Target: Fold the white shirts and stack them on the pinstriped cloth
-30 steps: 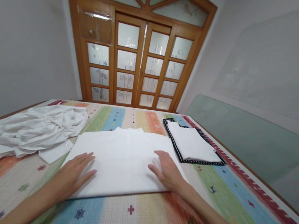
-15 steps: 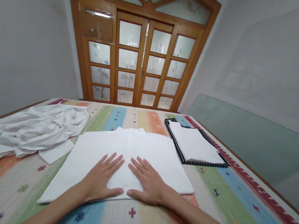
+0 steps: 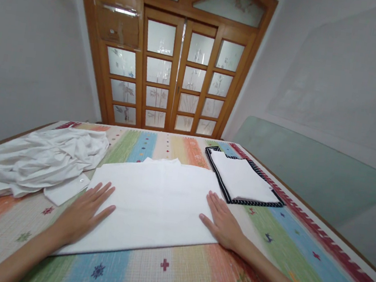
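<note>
A white shirt (image 3: 155, 206), folded flat with its collar at the far edge, lies in front of me on a patterned cloth. My left hand (image 3: 87, 208) rests on the shirt's left side, palm down with the fingers stretched out. Over on the right side, my right hand (image 3: 221, 219) lies flat on the fabric, its thumb apart from the other fingers. Neither hand grips anything. The shirt's outer side edges are partly covered by my hands.
A crumpled pile of white clothing (image 3: 40, 158) lies at the left. To the right sits a folded white garment (image 3: 245, 178) on a black striped one (image 3: 252, 203). Striped multicoloured cloth (image 3: 143, 274) covers the surface. Wooden doors (image 3: 176, 74) stand beyond, with walls on both sides.
Both hands have slid apart from the shirt's middle, the left one to its left side and the right one to its right side. The shirt stays in place.
</note>
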